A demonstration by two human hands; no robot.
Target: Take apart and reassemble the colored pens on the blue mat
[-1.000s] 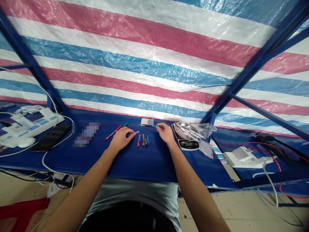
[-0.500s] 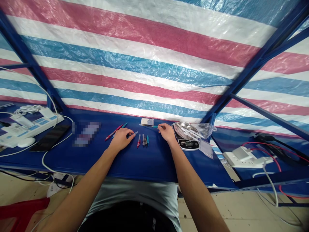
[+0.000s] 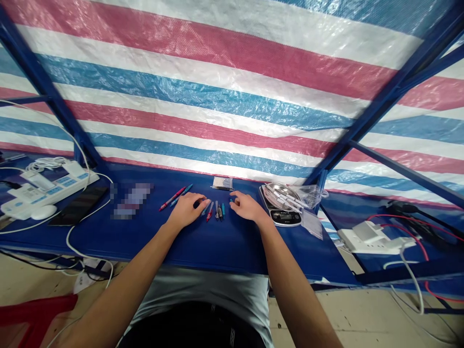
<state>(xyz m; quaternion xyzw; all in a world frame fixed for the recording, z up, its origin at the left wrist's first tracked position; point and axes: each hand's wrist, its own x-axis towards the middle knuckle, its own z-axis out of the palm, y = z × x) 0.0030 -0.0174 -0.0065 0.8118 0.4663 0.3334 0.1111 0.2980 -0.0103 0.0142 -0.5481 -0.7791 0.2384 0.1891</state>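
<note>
My left hand [image 3: 189, 209] is low over the blue table, thumb and fingertips closed on a short, clear bluish pen part [image 3: 205, 210]. Just right of it lie several short pen parts in a row: a red one [image 3: 209, 212], a clear grey one [image 3: 216, 209], a black one [image 3: 220, 213] and a teal one [image 3: 223, 210]. My right hand [image 3: 248, 207] pinches a small teal pen piece [image 3: 231, 199], mostly hidden by the fingers. Beyond my left hand lie a red pen [image 3: 171, 198] and a blue pen [image 3: 186, 189], side by side.
A small clear packet [image 3: 222, 183] lies at the back. Right of my hand, a digital scale [image 3: 286, 217] bears a metal bowl with white pens in plastic. Far left are a power strip [image 3: 54, 191], a black phone [image 3: 78, 207] and white cables.
My left hand has brought the clear pen part down beside the red one. My right hand has moved slightly left and nearer, and its teal piece shows less between the fingers.
</note>
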